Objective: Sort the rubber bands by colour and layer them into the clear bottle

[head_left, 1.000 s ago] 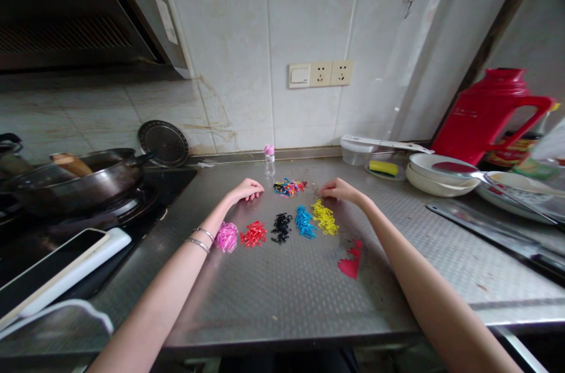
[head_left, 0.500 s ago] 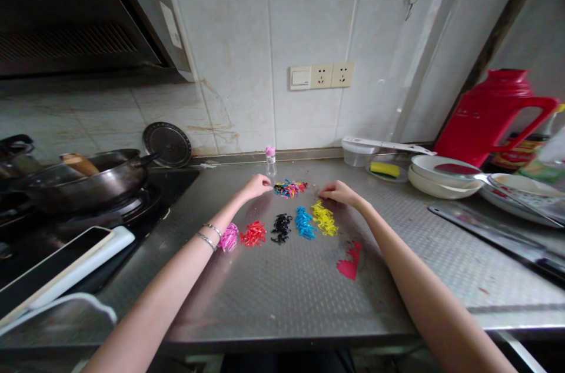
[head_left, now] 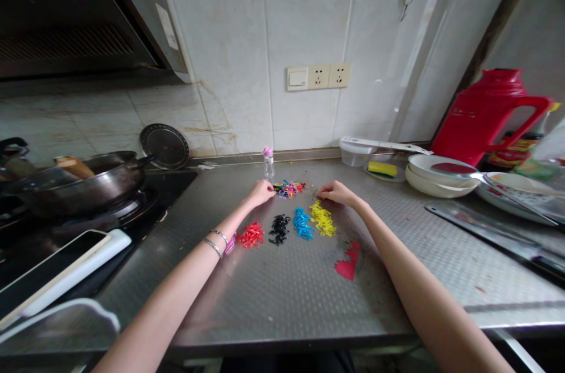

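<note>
My left hand point(head_left: 261, 192), its fingers pinched together, is at the left edge of a mixed pile of small coloured rubber bands point(head_left: 290, 189); whatever it may hold is hidden. Across the pile, my right hand point(head_left: 336, 192) rests with curled, closed fingers just above the yellow bands point(head_left: 323, 219); its fingertips show nothing I can name. Separate piles of blue bands point(head_left: 303, 223), black bands point(head_left: 279, 229) and red bands point(head_left: 251, 235) lie nearer me. My left wrist mostly covers the pink bands point(head_left: 231, 244). Behind the left hand stands a small clear bottle with a pink cap point(head_left: 268, 162).
A torn red piece point(head_left: 348, 264) lies on the metal counter point(head_left: 265, 302). To the right are a cleaver point(head_left: 489, 235), stacked bowls point(head_left: 436, 182), a yellow sponge point(head_left: 382, 169) and a red thermos point(head_left: 483, 117). On the left are a pan point(head_left: 83, 182) and a phone point(head_left: 53, 264).
My left hand has moved right to the edge of the mixed pile, and its wrist now covers more of the pink bands. My right hand has hardly moved. The view has shifted slightly.
</note>
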The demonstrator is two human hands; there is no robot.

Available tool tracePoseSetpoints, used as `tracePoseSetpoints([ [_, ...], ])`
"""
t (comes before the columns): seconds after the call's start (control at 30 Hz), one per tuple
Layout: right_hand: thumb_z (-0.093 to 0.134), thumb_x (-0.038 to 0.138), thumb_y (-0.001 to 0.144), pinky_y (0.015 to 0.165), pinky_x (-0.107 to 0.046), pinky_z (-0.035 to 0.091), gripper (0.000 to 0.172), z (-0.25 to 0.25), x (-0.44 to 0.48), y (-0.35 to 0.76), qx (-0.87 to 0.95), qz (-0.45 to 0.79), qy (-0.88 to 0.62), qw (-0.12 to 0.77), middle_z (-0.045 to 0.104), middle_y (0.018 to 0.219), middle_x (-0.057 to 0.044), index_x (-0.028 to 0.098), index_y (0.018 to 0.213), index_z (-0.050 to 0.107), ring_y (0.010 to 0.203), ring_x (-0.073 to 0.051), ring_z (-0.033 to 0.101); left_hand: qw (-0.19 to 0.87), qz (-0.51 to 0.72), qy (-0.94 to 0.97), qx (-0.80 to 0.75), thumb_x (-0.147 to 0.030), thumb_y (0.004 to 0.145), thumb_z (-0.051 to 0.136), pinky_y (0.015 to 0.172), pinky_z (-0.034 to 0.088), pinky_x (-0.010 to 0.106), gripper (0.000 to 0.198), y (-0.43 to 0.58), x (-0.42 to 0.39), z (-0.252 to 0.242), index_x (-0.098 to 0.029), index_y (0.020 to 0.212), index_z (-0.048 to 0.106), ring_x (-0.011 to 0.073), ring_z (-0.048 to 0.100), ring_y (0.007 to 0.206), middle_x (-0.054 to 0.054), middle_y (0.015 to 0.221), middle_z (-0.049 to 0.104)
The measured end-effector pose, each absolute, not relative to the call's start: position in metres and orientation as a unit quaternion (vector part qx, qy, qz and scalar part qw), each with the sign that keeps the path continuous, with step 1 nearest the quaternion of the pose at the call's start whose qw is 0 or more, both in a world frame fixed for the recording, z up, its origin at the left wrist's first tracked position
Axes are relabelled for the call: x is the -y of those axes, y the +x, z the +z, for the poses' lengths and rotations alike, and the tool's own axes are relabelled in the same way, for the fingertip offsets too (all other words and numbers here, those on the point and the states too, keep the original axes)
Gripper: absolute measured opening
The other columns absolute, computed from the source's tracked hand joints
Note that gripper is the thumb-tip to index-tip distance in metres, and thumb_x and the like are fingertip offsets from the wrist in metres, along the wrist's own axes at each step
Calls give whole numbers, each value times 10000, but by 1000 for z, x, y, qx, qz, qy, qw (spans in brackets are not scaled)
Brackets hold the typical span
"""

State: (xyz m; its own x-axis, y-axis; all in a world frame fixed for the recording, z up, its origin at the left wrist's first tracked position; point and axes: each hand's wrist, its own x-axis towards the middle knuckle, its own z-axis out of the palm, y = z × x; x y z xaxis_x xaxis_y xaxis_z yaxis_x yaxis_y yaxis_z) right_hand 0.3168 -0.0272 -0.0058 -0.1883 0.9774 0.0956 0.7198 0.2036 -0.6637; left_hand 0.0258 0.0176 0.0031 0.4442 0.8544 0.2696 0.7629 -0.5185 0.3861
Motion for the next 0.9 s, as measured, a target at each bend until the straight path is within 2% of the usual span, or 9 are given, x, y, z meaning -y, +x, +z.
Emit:
tracePoseSetpoints([
  [0.2,526,321,664,488,-180,367,270,-5,27,318,748,236,-565,257,640,621,-3,129,756,691,540,-100,510,128,223,840,-478,-173,665,535,604,385,240,176,20,-20,5,-114,726,689,148,570,630,80,717,670],
  [0.67,511,290,659,477,-186,363,257,-2,30,315,745,234,-567,261,638,603,2,136,757,691,518,-101,504,145,221,857,-442,-144,688,472,596,376,220,190,19,-15,11,-94,644,650,128,535,601,54,632,625],
  [0.9,515,303,661,494,-193,363,259,-2,31,315,747,226,-568,263,628,593,3,137,750,693,524,-103,498,250,196,884,-344,-212,700,517,583,375,208,188,47,7,29,-93,703,661,121,535,616,48,691,644],
])
